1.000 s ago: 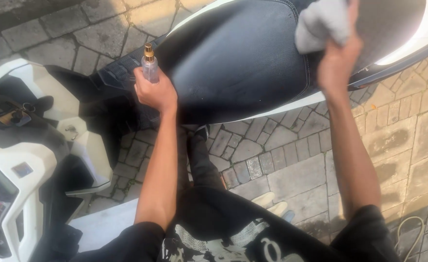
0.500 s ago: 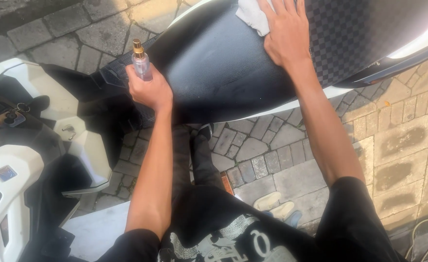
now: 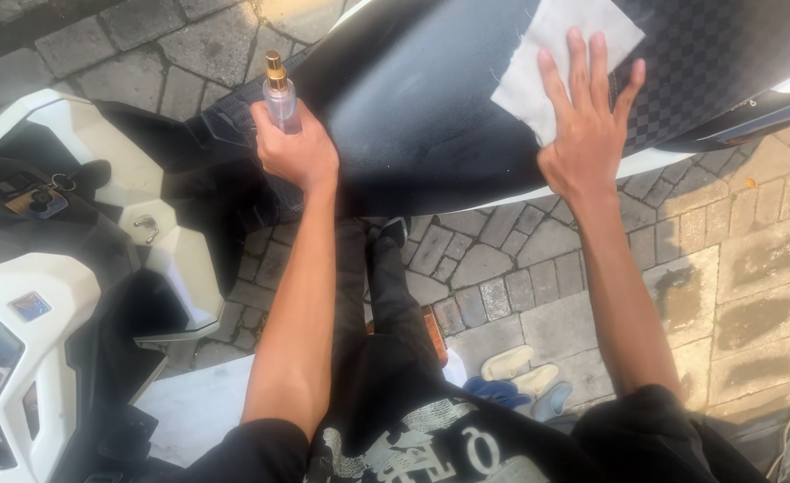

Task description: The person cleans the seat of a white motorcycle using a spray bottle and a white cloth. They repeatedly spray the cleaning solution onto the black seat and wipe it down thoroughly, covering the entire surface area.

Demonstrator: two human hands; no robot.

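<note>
My left hand (image 3: 292, 148) grips a small clear spray bottle (image 3: 280, 94) with a gold nozzle, held upright beside the front end of a black scooter seat (image 3: 413, 107). My right hand (image 3: 587, 130) lies flat with fingers spread, pressing a white cloth (image 3: 560, 58) onto the seat's top. Part of the cloth is hidden under the palm. The seat's rear part has a checkered pattern.
The white and black scooter body (image 3: 64, 268) with a key in the ignition (image 3: 42, 199) stands at the left. Grey paving stones (image 3: 753, 268) cover the ground. My legs in black trousers (image 3: 386, 304) and sandals (image 3: 520, 371) show below.
My right hand has gone from holding the cloth bunched to spreading it flat and sliding it along the seat. My left hand has kept the bottle almost still.
</note>
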